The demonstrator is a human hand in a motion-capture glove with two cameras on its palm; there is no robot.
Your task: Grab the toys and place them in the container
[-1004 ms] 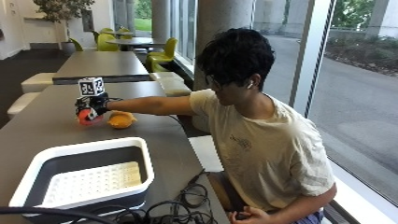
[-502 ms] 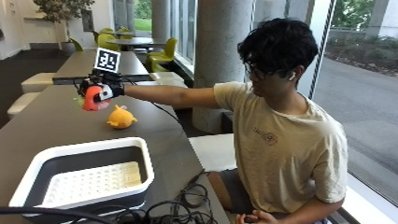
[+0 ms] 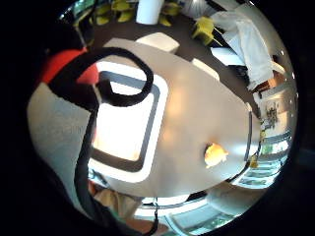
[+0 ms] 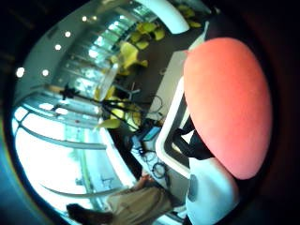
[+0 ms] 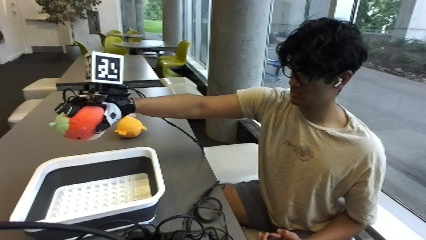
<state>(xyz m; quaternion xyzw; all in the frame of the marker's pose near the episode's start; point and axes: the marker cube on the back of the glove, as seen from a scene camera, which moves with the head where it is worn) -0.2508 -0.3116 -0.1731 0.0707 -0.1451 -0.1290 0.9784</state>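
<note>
In the outside view my gloved right hand (image 5: 100,109) grips a red toy (image 5: 83,122) with a green end, held in the air above the grey table (image 5: 176,150), just beyond the far rim of the container (image 5: 93,192). The red toy (image 4: 227,105) fills much of the thumb side palm view. An orange toy (image 5: 129,127) lies on the table behind the hand, also seen as the orange toy (image 3: 215,154) in the little finger side view. The container (image 3: 125,123) is a dark tub with a white rim and a white perforated insert, and holds no toys.
Black cables (image 5: 180,225) lie in a tangle on the table's near end beside the container. A white bench seat (image 5: 233,162) stands between the table and the seated person. More tables and yellow-green chairs (image 5: 173,52) stand further back.
My hand has lifted the red toy off the table and carried it towards the container. The orange toy stays where it lay.
</note>
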